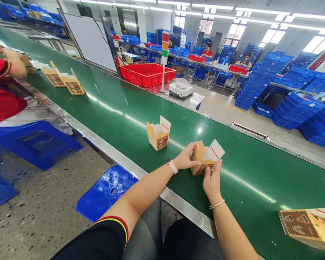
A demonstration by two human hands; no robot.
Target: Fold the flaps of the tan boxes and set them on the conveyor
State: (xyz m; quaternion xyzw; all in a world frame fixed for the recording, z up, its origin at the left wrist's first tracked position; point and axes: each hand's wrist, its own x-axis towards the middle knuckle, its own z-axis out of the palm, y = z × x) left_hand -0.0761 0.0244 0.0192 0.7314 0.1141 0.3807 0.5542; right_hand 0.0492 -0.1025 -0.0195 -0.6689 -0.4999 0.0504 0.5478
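Observation:
Between my hands is a small brown cardboard box (197, 167) with its top flaps up; a white flap with a red strip stands at its right. My left hand (187, 157), with a watch at the wrist, grips the box's left side, thumb in front and fingers over the top edge. At the front right corner my right hand (213, 180) pinches the box with thumb and fingers. Another open-topped box (158, 135) of the same kind stands upright on the green conveyor belt (119, 133), just beyond my left hand.
A further carton (300, 225) lies at the belt's right end. More open boxes (74, 86) stand up the belt near a co-worker's arm (14, 63). Across the belt are a red bin (146, 74), a scale (181, 88) and a signal light (165, 48). Blue stools (105, 191) stand at left.

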